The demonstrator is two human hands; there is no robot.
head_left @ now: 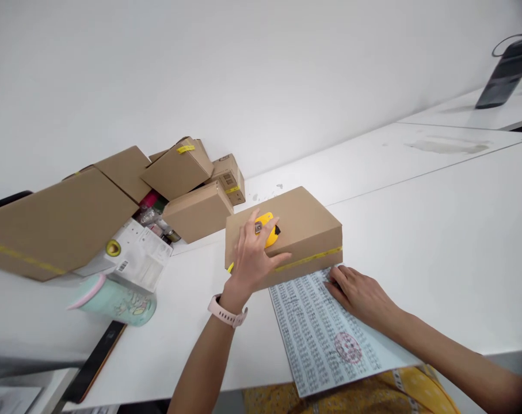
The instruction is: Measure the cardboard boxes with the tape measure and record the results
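A closed brown cardboard box [301, 215] lies on the white table, with yellow tape running along its front side. On its top, my left hand [254, 247] has its fingers round a small yellow tape measure [270, 237] that shows black and silver parts. The thumb points to the right over the box's near edge. Against the box's front lies a pale blue printed sheet [316, 339] with a red round stamp, its near end past the table edge. My right hand [362, 293] rests on the sheet, fingers bent, thumb apart, with nothing visible in it.
Several cardboard boxes [178, 172] are piled at the back left by the wall. Nearer are a white printed carton [146, 256], a mint cup [122, 302] with a pink rim lying tilted, and a large box [62, 218]. A dark bottle [506, 72] stands far right.
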